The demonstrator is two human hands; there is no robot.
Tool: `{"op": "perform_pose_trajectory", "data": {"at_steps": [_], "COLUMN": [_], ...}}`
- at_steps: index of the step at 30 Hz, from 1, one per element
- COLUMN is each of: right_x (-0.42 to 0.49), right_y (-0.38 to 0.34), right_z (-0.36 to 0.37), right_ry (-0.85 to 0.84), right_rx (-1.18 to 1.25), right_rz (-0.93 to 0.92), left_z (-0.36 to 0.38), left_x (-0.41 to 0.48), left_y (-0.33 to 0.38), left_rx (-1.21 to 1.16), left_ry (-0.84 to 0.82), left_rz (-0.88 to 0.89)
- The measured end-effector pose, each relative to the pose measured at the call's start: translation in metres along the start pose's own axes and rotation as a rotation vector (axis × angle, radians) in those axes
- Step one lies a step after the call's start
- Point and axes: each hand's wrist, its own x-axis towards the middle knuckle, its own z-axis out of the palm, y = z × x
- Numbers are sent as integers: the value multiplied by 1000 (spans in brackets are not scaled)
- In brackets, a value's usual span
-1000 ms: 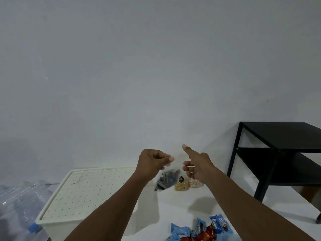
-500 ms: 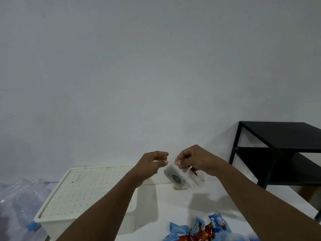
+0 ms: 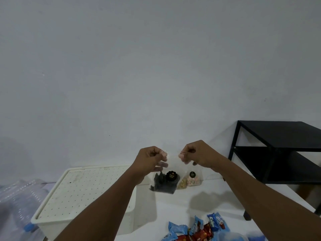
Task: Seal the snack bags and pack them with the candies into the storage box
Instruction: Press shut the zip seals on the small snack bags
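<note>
Both forearms reached up from the lower edge of the view, bare, and converged toward the middle. The left hand (image 3: 150, 160) was raised with its back to the camera. Its thumb and forefinger pinched the upper left corner of a clear snack bag (image 3: 163, 184), and its other fingers were curled in beneath, their tips showing pale through the plastic. The right hand (image 3: 197, 156), at three o'clock of the left and just apart from it, mirrored that pose. Its knuckles were up, thumb and forefinger pinched the bag's upper right corner, and the remaining fingers were folded under. The bag's top edge ran between the two pinches; whether its seal was pressed closed could not be told. The bag hung at six o'clock of the hands, with dark contents gathered at its bottom and a round black label on its front.

At three o'clock of those dark contents, a bag of yellowish pieces (image 3: 182, 184) and a bag of pink and white pieces (image 3: 193, 181) stood side by side on the white table (image 3: 173, 209). The storage box (image 3: 81, 192), white with a dotted lid in place, lay at eight o'clock of the left hand. The left forearm crossed in front of its right side. The candies (image 3: 199, 230), in blue and red wrappers, lay heaped at six o'clock of the right hand, between the forearms. A black shelf unit (image 3: 281, 134) stood at three o'clock of the right hand, and clear plastic bottles (image 3: 15, 204) lay at nine o'clock of the box.
</note>
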Motion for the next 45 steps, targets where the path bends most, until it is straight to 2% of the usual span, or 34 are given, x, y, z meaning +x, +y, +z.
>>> {"op": "perform_pose_trajectory", "data": {"at_steps": [6, 10, 14, 17, 20, 23, 30, 45], "right_x": [-1, 2, 0, 2, 9, 17, 37, 129], "right_y": [4, 10, 22, 29, 40, 55, 105, 237], "right_z": [7, 8, 9, 18, 32, 39, 56, 109], "right_ry": [-66, -9, 72, 227, 336, 356, 277, 111], "right_rx": [-5, 103, 246, 274, 230, 190, 202, 195], "right_rz": [-18, 5, 26, 29, 18, 28, 136, 319], "left_z": [5, 5, 5, 8, 14, 14, 8, 10], "left_x": [-2, 0, 4, 9, 16, 24, 42, 129], "left_y": [3, 0, -11, -24, -36, -47, -94, -198], "left_rx": [73, -13, -52, 100, 203, 295, 535, 674], "left_ry": [-64, -36, 124, 273, 337, 363, 300, 187], "left_rz": [-6, 23, 35, 112, 187, 190, 104, -158]}}
